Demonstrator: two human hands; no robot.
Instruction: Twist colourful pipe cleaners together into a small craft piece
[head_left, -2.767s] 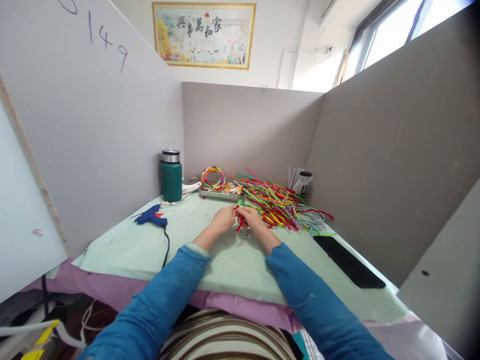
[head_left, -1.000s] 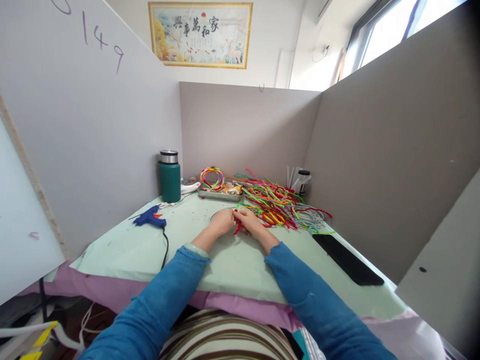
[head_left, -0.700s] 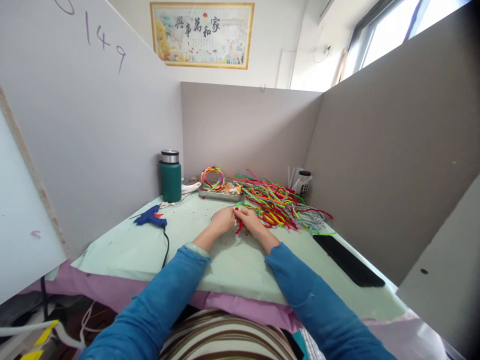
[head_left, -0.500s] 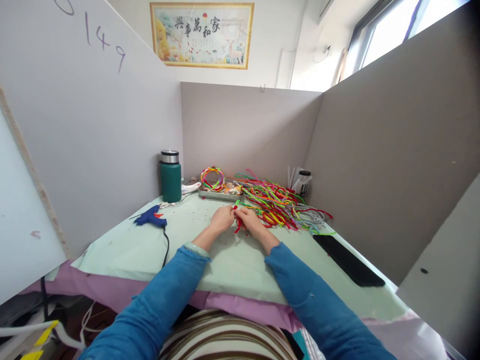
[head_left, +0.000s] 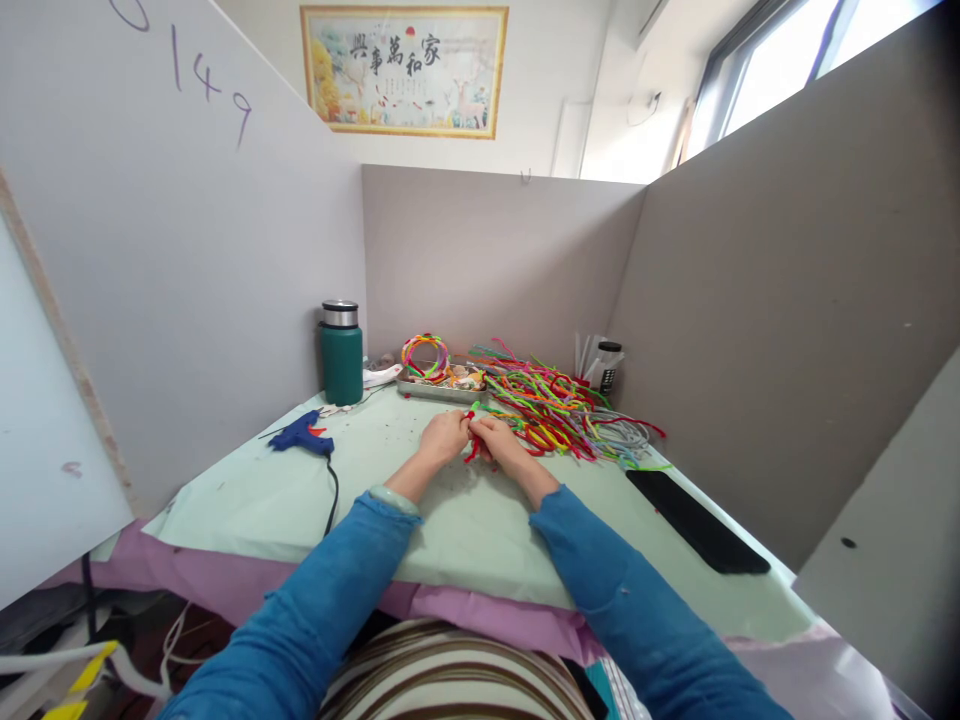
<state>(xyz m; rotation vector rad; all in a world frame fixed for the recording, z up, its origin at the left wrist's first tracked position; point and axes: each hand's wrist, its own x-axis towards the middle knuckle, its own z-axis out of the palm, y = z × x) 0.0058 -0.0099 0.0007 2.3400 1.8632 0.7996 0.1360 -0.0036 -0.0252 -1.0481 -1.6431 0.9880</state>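
Note:
Both hands meet above the middle of the pale green table cover (head_left: 480,540). My left hand (head_left: 445,437) is closed, its fingertips pinching a small red fuzzy piece (head_left: 472,451). From the right, my right hand (head_left: 498,439) grips the same piece, fingers closed and almost touching the left ones. A red end hangs below the fingers, and a bit of bright green (head_left: 474,407) shows just above them. The fingers hide most of the piece. Behind my right hand lies a heap of coloured fuzzy stems (head_left: 555,400).
A metal tray (head_left: 442,393) holds small pieces, with a multicoloured ring (head_left: 425,357) at it. A green bottle (head_left: 342,362) and a blue glue gun (head_left: 301,433) with its cord are at left. A black flat object (head_left: 697,520) and a black-lidded container (head_left: 607,368) are at right.
The hanging red end has shifted slightly to the left and up. Both hands stay in nearly the same place, still closed on the piece.

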